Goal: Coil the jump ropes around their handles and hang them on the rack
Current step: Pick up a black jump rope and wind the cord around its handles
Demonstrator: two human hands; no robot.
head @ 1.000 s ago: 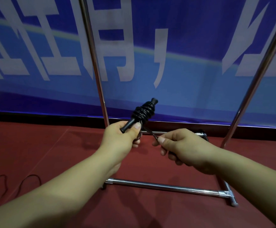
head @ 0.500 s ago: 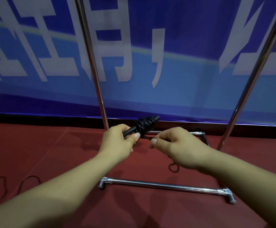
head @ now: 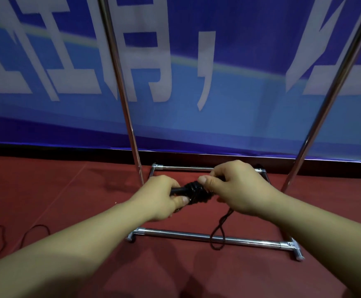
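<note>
With your left hand (head: 160,197) clenched on the handle (head: 176,191) and your right hand (head: 235,186) pinching the coil (head: 196,193) above the rack (head: 207,238) base, tuck the dangling loop (head: 218,235) snugly.

Glossy black cord of the jump rope (head: 196,193), shiny smooth metal rack (head: 205,237), matt red floor (head: 46,190), smooth blue banner (head: 229,117)

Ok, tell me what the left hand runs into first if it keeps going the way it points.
Probably the right hand: the left hand points along the coiled jump rope it grips, and the right hand holds the far end. Depth is unclear.
</note>
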